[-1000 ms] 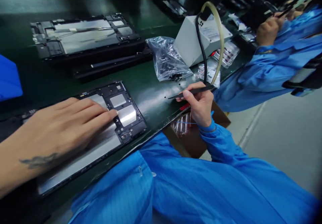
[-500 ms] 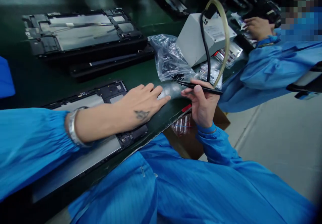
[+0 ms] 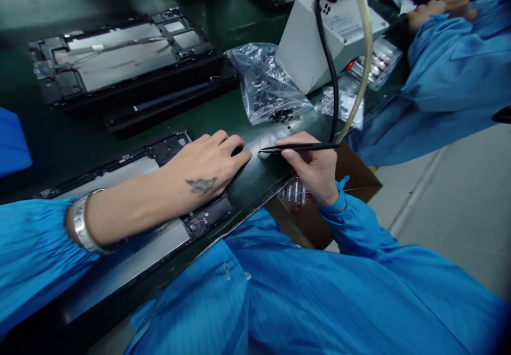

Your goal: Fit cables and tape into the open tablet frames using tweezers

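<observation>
A pair of black tweezers [image 3: 301,148] is gripped in my right hand [image 3: 313,168], the tip pointing left just short of my left fingertips. Whether the tip pinches a tiny part is too small to tell. My left hand [image 3: 209,163] lies palm down over the right end of a black-edged device frame with a silver panel [image 3: 159,238], its fingers stretched out along the end. Beyond the tweezers, tiny black pieces [image 3: 282,115] lie at the mouth of a clear plastic bag [image 3: 261,81].
A white box-shaped device [image 3: 305,43] with a black cable and a yellowish tube [image 3: 366,41] stands behind the bag. More device frames [image 3: 123,57] lie at the back left. A cardboard box [image 3: 319,227] sits below the table edge. At right, a co-worker's hands [image 3: 435,13] are busy.
My right hand has brought the tweezers left and down, from near the tiny black pieces to beside my left fingertips. My left hand has drawn back slightly left. The view has shifted a little.
</observation>
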A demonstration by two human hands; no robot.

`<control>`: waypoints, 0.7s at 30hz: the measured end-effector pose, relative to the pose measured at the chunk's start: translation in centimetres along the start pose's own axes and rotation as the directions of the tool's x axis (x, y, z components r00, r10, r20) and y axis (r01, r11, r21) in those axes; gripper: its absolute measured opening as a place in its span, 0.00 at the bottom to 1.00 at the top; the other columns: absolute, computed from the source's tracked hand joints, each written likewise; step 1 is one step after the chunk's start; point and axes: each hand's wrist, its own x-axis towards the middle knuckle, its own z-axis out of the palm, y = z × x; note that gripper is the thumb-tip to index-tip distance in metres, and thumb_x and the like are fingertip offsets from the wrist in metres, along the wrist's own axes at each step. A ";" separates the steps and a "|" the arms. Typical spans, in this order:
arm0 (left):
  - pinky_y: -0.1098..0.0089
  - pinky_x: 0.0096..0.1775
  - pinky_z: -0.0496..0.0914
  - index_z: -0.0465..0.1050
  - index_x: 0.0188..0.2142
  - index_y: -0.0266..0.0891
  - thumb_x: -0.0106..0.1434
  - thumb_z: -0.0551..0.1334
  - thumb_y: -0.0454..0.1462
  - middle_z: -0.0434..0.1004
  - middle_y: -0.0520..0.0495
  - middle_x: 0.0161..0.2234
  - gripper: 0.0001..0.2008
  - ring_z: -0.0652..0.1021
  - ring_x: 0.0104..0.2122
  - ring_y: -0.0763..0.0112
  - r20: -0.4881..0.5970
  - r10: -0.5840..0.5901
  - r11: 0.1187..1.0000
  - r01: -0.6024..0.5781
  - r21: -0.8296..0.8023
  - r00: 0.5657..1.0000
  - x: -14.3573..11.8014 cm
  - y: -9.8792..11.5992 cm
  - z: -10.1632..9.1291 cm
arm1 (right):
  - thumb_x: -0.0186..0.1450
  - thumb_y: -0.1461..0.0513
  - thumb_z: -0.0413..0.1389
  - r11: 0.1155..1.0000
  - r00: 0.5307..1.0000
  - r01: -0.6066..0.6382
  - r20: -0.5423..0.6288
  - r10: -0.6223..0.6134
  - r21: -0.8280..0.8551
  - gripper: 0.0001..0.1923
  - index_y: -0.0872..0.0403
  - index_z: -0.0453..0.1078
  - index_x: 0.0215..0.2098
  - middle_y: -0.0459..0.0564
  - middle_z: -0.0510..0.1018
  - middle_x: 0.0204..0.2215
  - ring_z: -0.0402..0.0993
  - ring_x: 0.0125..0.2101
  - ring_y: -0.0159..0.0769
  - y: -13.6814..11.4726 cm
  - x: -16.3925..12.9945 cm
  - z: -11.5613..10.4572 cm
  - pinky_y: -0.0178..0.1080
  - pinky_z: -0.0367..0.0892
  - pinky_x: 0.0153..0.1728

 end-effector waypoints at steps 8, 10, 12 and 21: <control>0.61 0.43 0.71 0.68 0.60 0.39 0.71 0.51 0.31 0.70 0.38 0.56 0.20 0.74 0.47 0.55 -0.042 0.010 1.000 -0.011 -0.022 0.999 -0.3 -0.1 0.6 | 0.70 0.57 0.58 0.992 0.996 0.072 0.067 -0.065 -0.103 0.07 0.49 0.78 0.42 0.48 0.83 0.38 0.79 0.40 0.40 0.4 -0.2 -0.3 0.45 0.75 0.43; 0.61 0.44 0.71 0.67 0.61 0.39 0.71 0.51 0.31 0.70 0.39 0.57 0.21 0.74 0.48 0.56 -0.041 0.013 1.000 -0.014 -0.022 0.999 -0.3 -0.1 0.6 | 0.70 0.57 0.59 0.992 0.995 0.072 0.083 -0.064 -0.102 0.07 0.49 0.78 0.43 0.48 0.83 0.38 0.79 0.40 0.40 0.3 -0.2 -0.3 0.45 0.75 0.43; 0.62 0.45 0.71 0.66 0.61 0.40 0.70 0.51 0.30 0.69 0.40 0.57 0.22 0.74 0.48 0.57 -0.022 0.015 1.000 -0.015 -0.015 1.000 -0.4 -0.1 0.5 | 0.70 0.57 0.59 0.993 0.993 0.072 0.100 -0.062 -0.096 0.07 0.49 0.78 0.43 0.48 0.83 0.38 0.79 0.40 0.40 0.2 -0.2 -0.2 0.44 0.75 0.44; 0.59 0.44 0.70 0.74 0.49 0.35 0.68 0.53 0.29 0.76 0.37 0.47 0.15 0.76 0.49 0.51 0.053 0.137 0.951 -0.147 0.273 0.989 2.9 -0.1 -3.6 | 0.68 0.51 0.60 0.965 0.979 -0.025 -0.187 0.076 0.262 0.10 0.48 0.77 0.39 0.46 0.80 0.36 0.80 0.35 0.36 1.0 -1.1 -1.4 0.41 0.80 0.38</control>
